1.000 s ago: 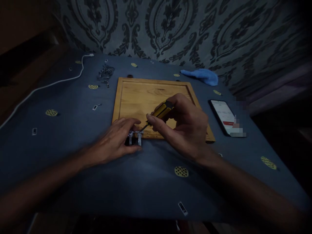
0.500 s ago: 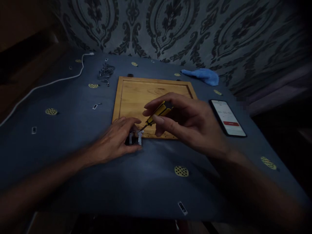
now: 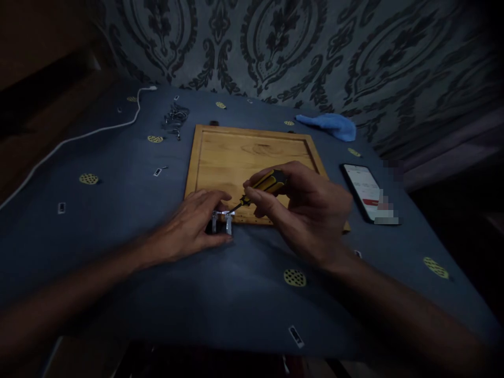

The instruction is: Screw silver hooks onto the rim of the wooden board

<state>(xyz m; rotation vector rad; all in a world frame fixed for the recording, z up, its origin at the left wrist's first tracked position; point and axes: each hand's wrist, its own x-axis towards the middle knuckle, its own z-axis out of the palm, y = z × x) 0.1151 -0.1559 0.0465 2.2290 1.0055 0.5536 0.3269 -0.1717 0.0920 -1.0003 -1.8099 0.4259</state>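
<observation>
My right hand is closed on a yellow-and-black screwdriver, which slants down to the left. Its tip meets a small shiny metal bracket at the near edge of a framed wooden board. Two metal arms of the bracket stick out over that edge towards me. Around the bracket, my left hand has its thumb below and its fingers above, steadying it against the board's near left part. Any screw under the tip is too small to make out. Several small dark holes run along the near edge.
A pile of metal hooks lies at the back left, beside a white cable. To the right are a phone with a lit screen and a blue cloth. A patterned cover lies over the table; the patterned wall stands behind.
The fingers of my right hand have curled more tightly round the screwdriver handle, and the hand has turned. My left hand stays at the bracket. The whole view has shifted slightly.
</observation>
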